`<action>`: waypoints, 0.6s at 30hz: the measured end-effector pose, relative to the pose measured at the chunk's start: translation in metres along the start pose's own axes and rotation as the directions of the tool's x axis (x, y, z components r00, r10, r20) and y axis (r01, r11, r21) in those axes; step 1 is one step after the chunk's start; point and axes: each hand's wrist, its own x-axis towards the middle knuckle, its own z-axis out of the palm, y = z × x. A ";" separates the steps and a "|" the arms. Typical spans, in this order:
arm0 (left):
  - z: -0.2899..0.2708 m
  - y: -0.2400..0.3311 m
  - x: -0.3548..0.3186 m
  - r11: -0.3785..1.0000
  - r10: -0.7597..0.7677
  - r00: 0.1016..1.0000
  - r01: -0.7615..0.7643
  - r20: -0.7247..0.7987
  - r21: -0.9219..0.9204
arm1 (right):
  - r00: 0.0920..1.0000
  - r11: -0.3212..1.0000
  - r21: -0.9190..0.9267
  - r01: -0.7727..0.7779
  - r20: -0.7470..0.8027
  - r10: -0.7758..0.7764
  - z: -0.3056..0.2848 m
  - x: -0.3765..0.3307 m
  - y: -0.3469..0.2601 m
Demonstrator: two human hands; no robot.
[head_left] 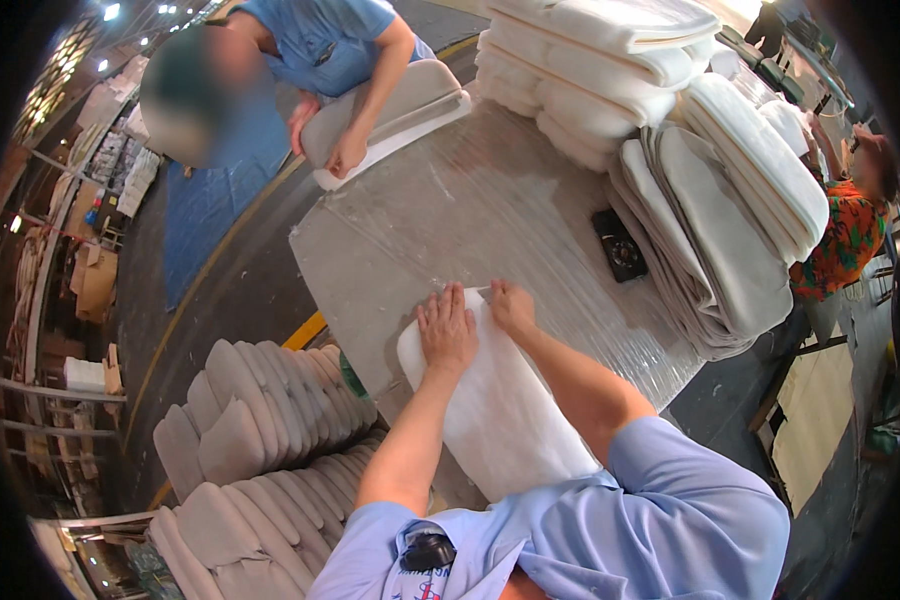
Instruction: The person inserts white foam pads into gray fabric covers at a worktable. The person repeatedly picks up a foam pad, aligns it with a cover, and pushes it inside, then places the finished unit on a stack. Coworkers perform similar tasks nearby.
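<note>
A long white padding sheet (515, 425) with a rounded far end lies lengthwise before me on the plastic-covered table (410, 225). My left hand (448, 332) rests flat on its far left part, fingers stretched forward. At the far right corner my right hand (512, 308) is closed, its fingers pinching the edge of the padding. A thin pale strip of that edge shows between my two hands. The near end of the sheet reaches my shirt.
Across the table a co-worker in blue handles a grey cushion cover (400, 95) over white padding. Folded white padding (600, 75) and grey covers (715, 225) stand at the right, beside a black flat object (619, 245). Stacked grey cushions (260, 415) flank the table's left side.
</note>
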 end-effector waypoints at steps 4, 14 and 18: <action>0.003 -0.010 -0.004 1.000 -0.022 0.999 0.021 -0.030 -0.021 | 0.986 0.963 0.212 -0.165 0.033 0.162 -0.011 -0.004 0.001; 0.003 -0.011 -0.005 1.000 0.004 0.999 -0.006 -0.051 -0.027 | 0.923 0.890 -0.303 0.341 0.286 -0.257 -0.015 -0.055 -0.004; -0.002 -0.007 0.000 0.998 0.018 1.000 -0.020 -0.020 -0.067 | 0.958 0.951 -0.175 0.254 0.180 -0.223 -0.023 -0.049 0.014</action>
